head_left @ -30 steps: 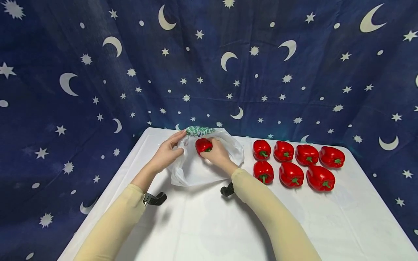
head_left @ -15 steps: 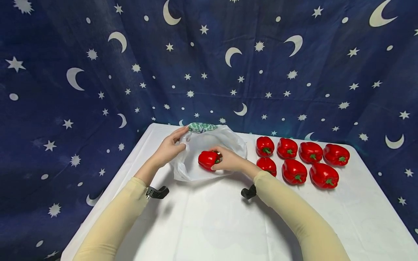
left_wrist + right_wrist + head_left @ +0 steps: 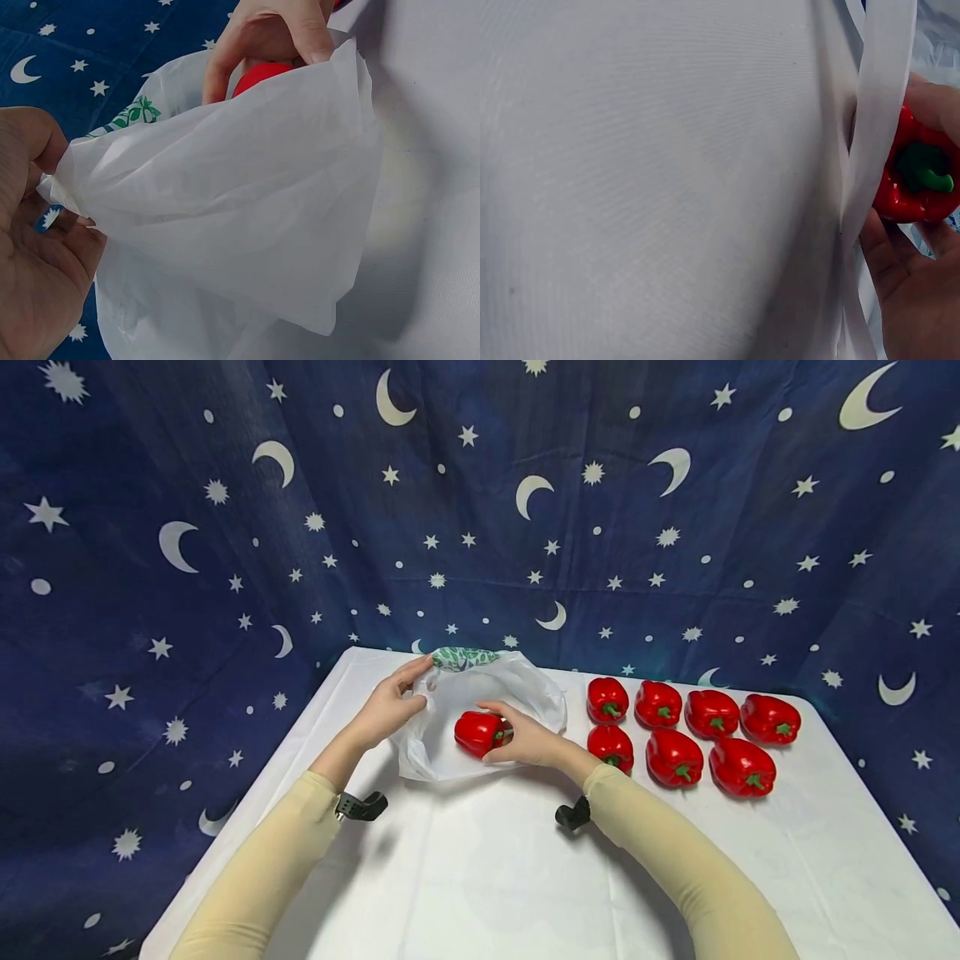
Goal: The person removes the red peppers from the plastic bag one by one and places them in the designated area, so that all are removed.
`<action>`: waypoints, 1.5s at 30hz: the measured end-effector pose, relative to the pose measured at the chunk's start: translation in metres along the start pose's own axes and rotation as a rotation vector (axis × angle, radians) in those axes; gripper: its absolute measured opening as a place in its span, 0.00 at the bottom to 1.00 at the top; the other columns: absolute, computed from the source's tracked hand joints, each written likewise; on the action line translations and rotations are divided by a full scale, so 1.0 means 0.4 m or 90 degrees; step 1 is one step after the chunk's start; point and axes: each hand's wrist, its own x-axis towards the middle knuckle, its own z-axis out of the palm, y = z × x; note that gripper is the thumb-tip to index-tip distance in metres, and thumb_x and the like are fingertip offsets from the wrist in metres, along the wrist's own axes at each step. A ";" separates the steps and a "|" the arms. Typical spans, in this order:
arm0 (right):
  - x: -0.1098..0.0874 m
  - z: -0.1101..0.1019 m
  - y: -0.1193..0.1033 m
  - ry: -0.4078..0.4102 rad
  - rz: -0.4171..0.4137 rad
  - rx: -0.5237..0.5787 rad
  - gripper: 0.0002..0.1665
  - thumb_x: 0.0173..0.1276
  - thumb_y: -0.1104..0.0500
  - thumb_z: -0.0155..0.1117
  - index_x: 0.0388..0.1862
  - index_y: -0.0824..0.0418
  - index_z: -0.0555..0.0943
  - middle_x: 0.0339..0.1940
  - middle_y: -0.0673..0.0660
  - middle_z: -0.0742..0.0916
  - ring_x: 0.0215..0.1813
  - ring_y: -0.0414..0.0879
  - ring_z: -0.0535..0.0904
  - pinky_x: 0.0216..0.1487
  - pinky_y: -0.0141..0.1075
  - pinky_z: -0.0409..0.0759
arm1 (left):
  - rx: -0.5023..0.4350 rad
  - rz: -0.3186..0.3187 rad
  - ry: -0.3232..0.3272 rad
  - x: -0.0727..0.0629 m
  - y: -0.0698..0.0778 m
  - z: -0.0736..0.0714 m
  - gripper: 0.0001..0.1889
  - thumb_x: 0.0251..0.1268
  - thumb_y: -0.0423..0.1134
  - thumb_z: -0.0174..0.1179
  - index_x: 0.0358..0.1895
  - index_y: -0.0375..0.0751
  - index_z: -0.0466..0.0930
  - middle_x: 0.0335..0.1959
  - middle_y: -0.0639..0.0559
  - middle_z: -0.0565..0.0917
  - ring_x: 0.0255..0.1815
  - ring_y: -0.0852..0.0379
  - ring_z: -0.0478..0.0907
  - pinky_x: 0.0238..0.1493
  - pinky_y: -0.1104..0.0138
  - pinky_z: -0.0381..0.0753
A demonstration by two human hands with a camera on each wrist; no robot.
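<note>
A thin white plastic bag [image 3: 540, 693] with a green leafy print lies with its mouth toward me. My left hand [image 3: 381, 714] pinches the left edge of the mouth between thumb and fingers; the left wrist view shows the bag [image 3: 225, 172] stretched from that hand. Inside the mouth, my right hand [image 3: 534, 742] holds a red bell pepper [image 3: 476, 733] by its stem end, thumb and fingers on opposite sides. In the right wrist view the green stem of the pepper [image 3: 900, 202] faces the palm, partly behind the bag's edge.
Several more red bell peppers [image 3: 675, 758] lie in two rows to the right of the bag, on the white-covered table [image 3: 510, 877]. A dark blue cloth [image 3: 480, 510] with moons and stars hangs behind the table and along its left.
My right hand has drawn the bell pepper toward me, from deeper in the bag to near its front lip. Its thumb and fingers have since spread slightly. The left hand keeps its hold.
</note>
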 end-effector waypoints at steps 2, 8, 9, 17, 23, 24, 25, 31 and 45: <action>-0.002 0.002 0.000 -0.002 -0.001 0.002 0.57 0.56 0.61 0.81 0.82 0.51 0.60 0.70 0.56 0.74 0.62 0.52 0.76 0.58 0.39 0.80 | 0.002 0.003 0.002 0.010 -0.024 -0.001 0.36 0.66 0.24 0.53 0.79 0.35 0.61 0.82 0.49 0.57 0.81 0.48 0.53 0.78 0.51 0.52; -0.010 0.007 0.002 -0.003 -0.013 0.020 0.57 0.57 0.64 0.79 0.82 0.51 0.60 0.72 0.57 0.73 0.66 0.53 0.73 0.62 0.44 0.78 | 0.003 0.009 0.007 0.017 -0.047 0.000 0.36 0.65 0.26 0.54 0.79 0.40 0.63 0.81 0.54 0.59 0.80 0.52 0.55 0.78 0.52 0.54; -0.011 0.007 0.003 -0.003 -0.015 0.024 0.57 0.57 0.64 0.79 0.82 0.51 0.60 0.72 0.57 0.73 0.66 0.54 0.73 0.63 0.45 0.78 | 0.003 0.011 0.007 0.017 -0.047 0.000 0.36 0.65 0.26 0.54 0.79 0.40 0.63 0.81 0.54 0.59 0.80 0.52 0.55 0.78 0.52 0.54; -0.011 0.018 0.011 0.005 -0.038 0.035 0.55 0.57 0.66 0.78 0.81 0.55 0.62 0.71 0.58 0.73 0.64 0.54 0.72 0.64 0.49 0.76 | 0.016 0.004 0.010 0.015 -0.043 0.002 0.36 0.64 0.27 0.54 0.79 0.40 0.63 0.81 0.55 0.59 0.80 0.53 0.55 0.78 0.53 0.55; -0.009 0.025 0.011 0.027 -0.035 0.026 0.52 0.57 0.65 0.79 0.78 0.53 0.64 0.68 0.56 0.75 0.63 0.51 0.74 0.62 0.43 0.77 | 0.012 0.007 0.011 0.014 -0.046 0.001 0.36 0.64 0.26 0.54 0.79 0.40 0.63 0.81 0.53 0.59 0.81 0.51 0.54 0.78 0.52 0.54; -0.008 0.026 0.011 0.032 -0.033 0.025 0.51 0.57 0.65 0.79 0.77 0.53 0.65 0.68 0.56 0.76 0.63 0.51 0.74 0.61 0.43 0.77 | 0.011 0.006 0.011 0.014 -0.047 0.001 0.36 0.64 0.26 0.54 0.79 0.40 0.63 0.81 0.53 0.59 0.81 0.50 0.54 0.78 0.51 0.54; -0.008 0.028 0.011 0.036 -0.032 0.023 0.50 0.57 0.65 0.78 0.77 0.52 0.65 0.67 0.55 0.77 0.63 0.50 0.74 0.61 0.42 0.77 | 0.011 0.006 0.011 0.014 -0.049 0.001 0.36 0.64 0.26 0.54 0.79 0.40 0.63 0.81 0.52 0.59 0.81 0.50 0.54 0.78 0.51 0.54; -0.009 0.036 0.017 0.060 -0.026 -0.007 0.48 0.58 0.64 0.78 0.75 0.51 0.67 0.64 0.52 0.78 0.59 0.46 0.76 0.58 0.38 0.78 | 0.009 0.003 0.008 0.010 -0.051 0.005 0.36 0.64 0.26 0.54 0.79 0.40 0.63 0.81 0.52 0.59 0.80 0.50 0.55 0.78 0.52 0.54; -0.083 -0.042 -0.059 0.103 -0.014 0.032 0.48 0.58 0.66 0.78 0.75 0.52 0.66 0.65 0.56 0.77 0.60 0.53 0.77 0.59 0.41 0.81 | 0.003 0.018 -0.001 0.008 -0.060 -0.003 0.35 0.66 0.26 0.55 0.79 0.38 0.61 0.82 0.50 0.58 0.81 0.48 0.53 0.78 0.50 0.53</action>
